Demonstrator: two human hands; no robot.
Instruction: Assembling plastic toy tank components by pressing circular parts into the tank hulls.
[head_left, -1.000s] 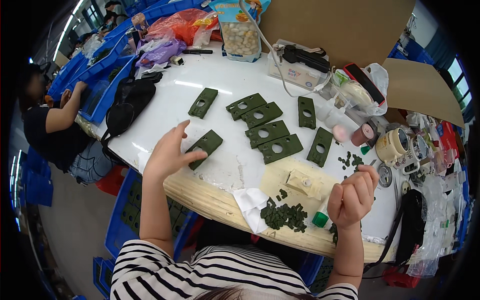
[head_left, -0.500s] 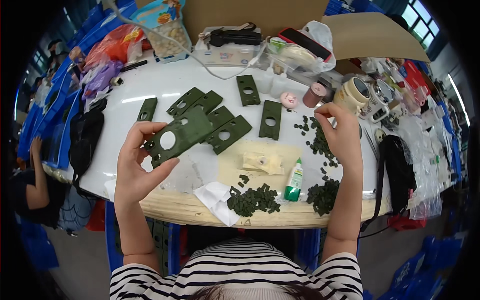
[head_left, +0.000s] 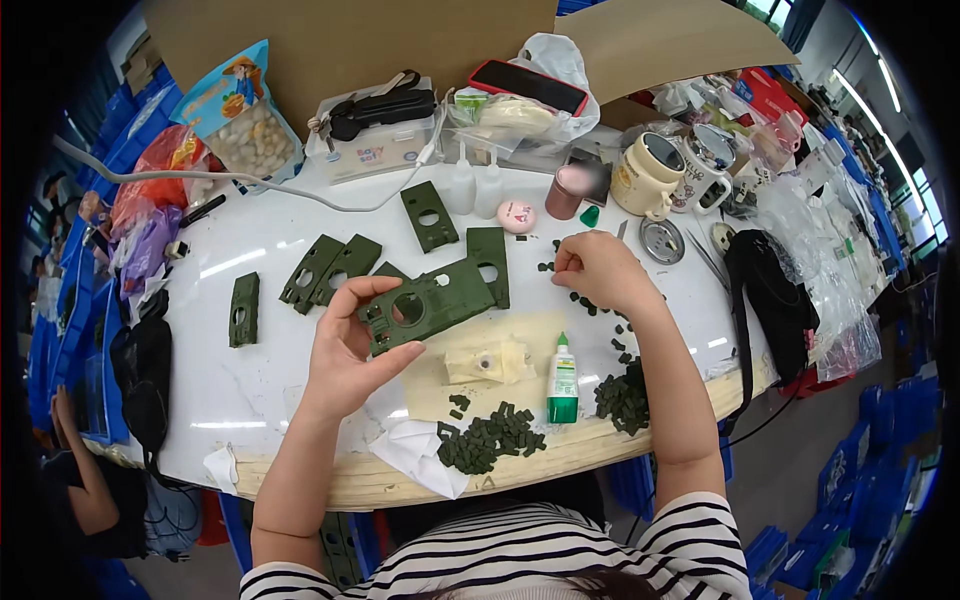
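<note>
White tabletop [head_left: 215,385]: left fingers [head_left: 396,362] grip green plate [head_left: 445,306], now nearer the bottle [head_left: 563,380]; right fingers [head_left: 572,264] pinched, contents unclear.

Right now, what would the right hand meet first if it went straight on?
Leftward, if low, likely the small dark pieces; if higher, the green plate in the left hand. Depth is unclear.

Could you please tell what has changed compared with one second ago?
The left hand has taken hold of the green panel beneath it, lifted it and carried it rightward. The right hand has moved forward, beyond the glue bottle. The glue bottle, white cloth and yellowish block stayed in place.
</note>
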